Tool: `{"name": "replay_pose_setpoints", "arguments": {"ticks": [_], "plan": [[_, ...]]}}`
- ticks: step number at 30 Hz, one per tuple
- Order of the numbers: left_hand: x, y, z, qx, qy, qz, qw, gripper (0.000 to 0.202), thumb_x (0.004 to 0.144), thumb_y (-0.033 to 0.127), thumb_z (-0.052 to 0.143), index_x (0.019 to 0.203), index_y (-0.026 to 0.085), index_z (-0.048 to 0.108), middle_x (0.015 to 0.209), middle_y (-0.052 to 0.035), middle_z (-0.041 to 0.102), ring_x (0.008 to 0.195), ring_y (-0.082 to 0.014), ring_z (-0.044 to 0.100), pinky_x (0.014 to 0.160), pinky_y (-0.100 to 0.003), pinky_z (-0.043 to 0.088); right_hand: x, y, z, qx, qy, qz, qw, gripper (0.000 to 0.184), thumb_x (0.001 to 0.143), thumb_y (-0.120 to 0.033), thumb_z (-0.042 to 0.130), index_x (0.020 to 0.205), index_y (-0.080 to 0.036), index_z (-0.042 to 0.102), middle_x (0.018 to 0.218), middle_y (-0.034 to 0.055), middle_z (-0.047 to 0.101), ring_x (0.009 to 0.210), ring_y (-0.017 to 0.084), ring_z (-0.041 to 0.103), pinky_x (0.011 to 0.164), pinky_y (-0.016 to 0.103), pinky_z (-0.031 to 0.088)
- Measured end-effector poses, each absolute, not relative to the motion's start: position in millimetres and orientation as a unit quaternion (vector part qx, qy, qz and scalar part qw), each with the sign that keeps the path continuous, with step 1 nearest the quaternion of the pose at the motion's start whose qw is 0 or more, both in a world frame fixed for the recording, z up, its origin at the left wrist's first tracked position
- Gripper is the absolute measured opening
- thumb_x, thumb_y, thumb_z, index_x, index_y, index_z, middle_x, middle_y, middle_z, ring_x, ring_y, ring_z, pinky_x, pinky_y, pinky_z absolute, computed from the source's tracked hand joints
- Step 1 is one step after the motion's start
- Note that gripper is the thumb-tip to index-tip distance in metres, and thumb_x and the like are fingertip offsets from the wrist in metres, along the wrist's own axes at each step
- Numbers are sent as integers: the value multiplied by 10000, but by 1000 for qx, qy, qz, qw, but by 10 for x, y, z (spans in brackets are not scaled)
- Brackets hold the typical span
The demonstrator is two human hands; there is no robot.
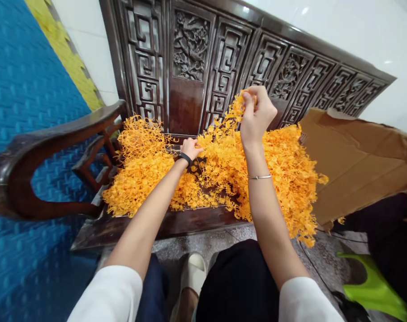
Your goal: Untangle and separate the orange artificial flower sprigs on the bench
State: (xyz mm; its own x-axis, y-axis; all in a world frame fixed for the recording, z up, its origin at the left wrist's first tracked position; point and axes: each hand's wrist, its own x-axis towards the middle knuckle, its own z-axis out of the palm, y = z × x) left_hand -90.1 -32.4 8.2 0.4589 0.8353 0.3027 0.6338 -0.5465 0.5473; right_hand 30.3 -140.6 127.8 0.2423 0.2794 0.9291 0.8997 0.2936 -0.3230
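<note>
Heaps of small orange plastic flower pieces point(284, 165) with thin curling petals cover much of the dark wooden bench seat point(196, 221). Raised above the right-hand heap, my right hand point(259, 114) is closed on a clump of the orange flower pieces, which trails down to the left from its fingers. My left hand point(190, 150), lower and between the heaps, has thumb and fingers pinched together at the edge of the orange pieces. Its fingertips partly hide what they grip. Looser, stringier orange pieces point(141, 136) lie on the left near the armrest.
Behind the seat rises a carved wooden backrest point(190, 103). A curved armrest point(55, 134) bounds the left, beside blue foam matting point(28, 80). Cardboard point(354, 161) stands at the right of the heap. A green plastic stool point(374, 286) and a dark cable point(314, 268) are at lower right.
</note>
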Motion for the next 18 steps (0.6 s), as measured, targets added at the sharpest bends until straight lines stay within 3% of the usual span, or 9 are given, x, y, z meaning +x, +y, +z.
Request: {"name": "replay_pose_setpoints", "arguments": {"ticks": [4, 8, 12, 15, 18], "plan": [[-891, -286, 56, 839, 449, 269, 150, 280, 808, 308, 546, 1033, 170, 640, 1069, -106, 662, 1044, -278, 559, 892, -396, 417, 464, -1417, 1281, -526, -532, -252, 613, 387, 935, -461, 303, 930, -191, 580, 939, 47, 608, 906, 170, 613, 759, 327, 495], [-835, -321, 2, 847, 447, 263, 116, 363, 878, 267, 430, 1212, 189, 548, 1143, -121, 639, 1132, -288, 504, 983, -455, 320, 467, -1436, 1300, -507, -493, -262, 656, 360, 921, -482, 345, 864, -197, 558, 883, 24, 580, 902, 167, 612, 791, 345, 493], [-854, -263, -151, 849, 458, 235, 122, 300, 853, 221, 482, 1126, 178, 599, 1090, -140, 657, 1130, -304, 509, 989, -477, 305, 321, -1665, 1521, -438, -422, -367, 704, 308, 914, -440, 408, 782, -195, 540, 786, 0, 525, 821, 124, 585, 850, 324, 468], [-893, -157, -256, 842, 469, 224, 146, 268, 807, 246, 574, 1061, 172, 617, 1054, -141, 666, 1084, -306, 546, 962, -458, 345, 311, -1891, 1764, -376, -378, -431, 728, 219, 895, -301, 484, 702, -205, 527, 668, -30, 455, 636, 73, 512, 708, 229, 442], [-864, -106, -263, 840, 455, 241, 174, 342, 807, 375, 588, 1081, 170, 588, 1126, -131, 640, 1099, -279, 540, 917, -399, 402, 410, -1977, 1901, -332, -407, -401, 751, 232, 864, -266, 530, 638, -214, 522, 635, -36, 432, 511, 47, 441, 531, 196, 362]]}}
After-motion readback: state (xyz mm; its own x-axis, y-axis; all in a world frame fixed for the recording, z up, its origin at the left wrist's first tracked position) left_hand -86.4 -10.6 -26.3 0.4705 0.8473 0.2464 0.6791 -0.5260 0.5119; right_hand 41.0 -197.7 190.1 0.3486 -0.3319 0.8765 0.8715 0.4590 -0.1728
